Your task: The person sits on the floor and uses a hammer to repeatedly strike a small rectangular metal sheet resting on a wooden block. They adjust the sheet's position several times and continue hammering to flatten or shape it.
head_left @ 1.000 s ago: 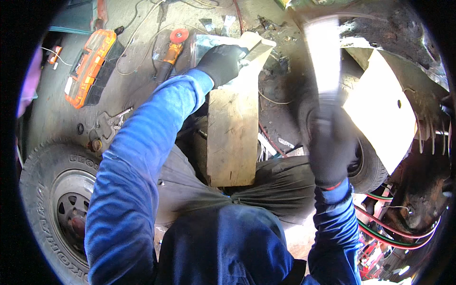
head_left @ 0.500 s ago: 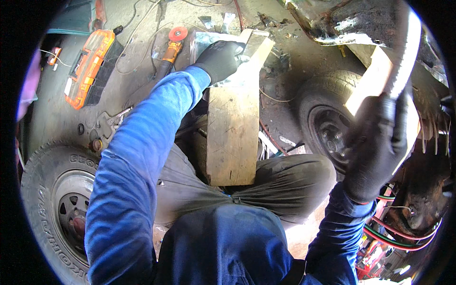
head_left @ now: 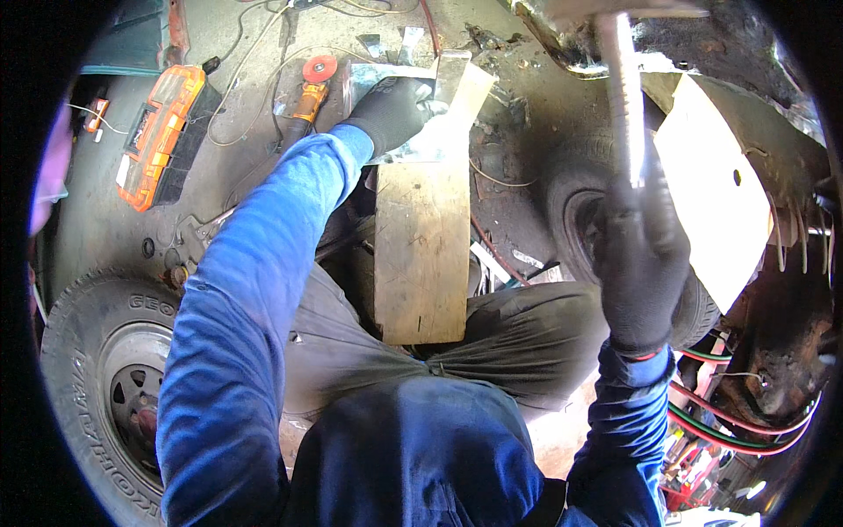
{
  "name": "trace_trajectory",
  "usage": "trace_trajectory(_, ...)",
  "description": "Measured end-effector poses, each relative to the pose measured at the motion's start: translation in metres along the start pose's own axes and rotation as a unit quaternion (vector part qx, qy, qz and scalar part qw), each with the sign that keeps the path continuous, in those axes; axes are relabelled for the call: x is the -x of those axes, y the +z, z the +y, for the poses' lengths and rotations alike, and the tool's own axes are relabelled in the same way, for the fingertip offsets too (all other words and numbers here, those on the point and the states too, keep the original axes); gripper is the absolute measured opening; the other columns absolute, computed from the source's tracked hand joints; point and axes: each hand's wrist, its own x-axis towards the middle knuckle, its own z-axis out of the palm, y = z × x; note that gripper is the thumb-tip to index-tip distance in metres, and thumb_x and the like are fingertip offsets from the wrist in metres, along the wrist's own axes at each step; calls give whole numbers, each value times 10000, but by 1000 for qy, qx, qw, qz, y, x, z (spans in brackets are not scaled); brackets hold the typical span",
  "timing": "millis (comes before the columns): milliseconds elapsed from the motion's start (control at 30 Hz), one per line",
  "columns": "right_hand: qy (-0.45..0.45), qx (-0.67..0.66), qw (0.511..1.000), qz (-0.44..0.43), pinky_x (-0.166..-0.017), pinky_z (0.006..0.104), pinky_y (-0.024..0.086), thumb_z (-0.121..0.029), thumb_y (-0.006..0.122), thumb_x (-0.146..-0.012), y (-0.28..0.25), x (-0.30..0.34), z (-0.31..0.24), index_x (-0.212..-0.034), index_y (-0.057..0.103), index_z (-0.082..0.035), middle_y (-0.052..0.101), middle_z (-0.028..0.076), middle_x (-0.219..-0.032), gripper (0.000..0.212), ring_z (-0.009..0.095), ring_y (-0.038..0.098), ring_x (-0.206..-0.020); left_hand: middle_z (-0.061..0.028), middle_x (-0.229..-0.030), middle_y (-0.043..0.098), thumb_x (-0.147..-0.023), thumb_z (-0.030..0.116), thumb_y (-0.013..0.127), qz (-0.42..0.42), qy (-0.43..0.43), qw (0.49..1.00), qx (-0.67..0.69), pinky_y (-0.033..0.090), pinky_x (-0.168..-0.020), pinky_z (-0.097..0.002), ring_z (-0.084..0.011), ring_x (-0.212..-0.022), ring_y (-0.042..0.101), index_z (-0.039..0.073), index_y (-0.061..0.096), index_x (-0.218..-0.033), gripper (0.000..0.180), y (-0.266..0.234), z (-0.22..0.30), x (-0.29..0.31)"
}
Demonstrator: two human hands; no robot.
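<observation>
A shiny metal sheet (head_left: pixel 421 145) lies over the far end of a thick wooden board (head_left: pixel 421 255), which extends away from between my legs. My left hand (head_left: pixel 386 116), in a black glove, is closed at the sheet's upper part; the exact hold is hidden by glare and the fingers. A grey metal strip (head_left: pixel 451 74) sticks up just beyond those fingers. Raised on the right, my gloved right hand (head_left: pixel 641 272) wraps round a hammer (head_left: pixel 622 97) with a bright handle. The hammer's head is blurred at the top edge.
An angle grinder (head_left: pixel 313 98) with a red disc and an orange toolbox (head_left: pixel 165 136) lie on the floor at left. Tyred wheels stand at lower left (head_left: pixel 88 369) and right (head_left: pixel 580 202). A pale panel (head_left: pixel 716 193) and red and green hoses (head_left: pixel 746 439) are at right.
My right hand has swung the hammer leftward, uncovering the pale panel at right. My left hand stays at the sheet; the view has shifted slightly.
</observation>
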Motion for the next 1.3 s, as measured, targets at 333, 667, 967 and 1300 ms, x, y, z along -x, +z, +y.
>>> trace_trajectory(333, -213, 256, 942, 35, -830, 334, 592, -185, 645, -1147, 21, -11, 31, -1622, 555, -2, 790, 152, -1068, 517, 174, 725, -892, -254, -1253, 776, -1050, 394, 703, -18, 85, 994, -64, 558, -1061, -495, -434, -1192, 730, 21, 757, -1320, 463, 0, 6, -15)
trace_trajectory(667, 32, -29, 998, 43, -589, 183, 377, -104, 643, -1146, 2, -5, -5, -1671, 516, -49, 593, -58, -821, 544, -5, 493, -694, -265, -1297, 742, -1081, 479, 653, -25, 38, 998, -46, 539, -1091, -510, -437, -1241, 697, 35, 745, -1351, 528, 2, -3, -14)
trace_trajectory(967, -165, 273, 948, -8, -770, 354, 565, -134, 655, -1122, 27, -11, 37, -1597, 587, -23, 771, 197, -1125, 493, 229, 720, -797, -260, -1247, 758, -1077, 435, 653, -41, 83, 990, -104, 555, -1048, -525, -441, -1181, 725, 44, 765, -1290, 458, 4, 6, -22)
trace_trajectory(1300, -75, 190, 979, -21, -825, 361, 599, -169, 653, -1128, 38, -4, 67, -1618, 571, -39, 814, 245, -1197, 514, 187, 749, -874, -186, -1396, 737, -1088, 393, 634, -67, 140, 981, -116, 524, -1138, -495, -399, -1304, 686, 89, 722, -1411, 453, 11, 6, -21)
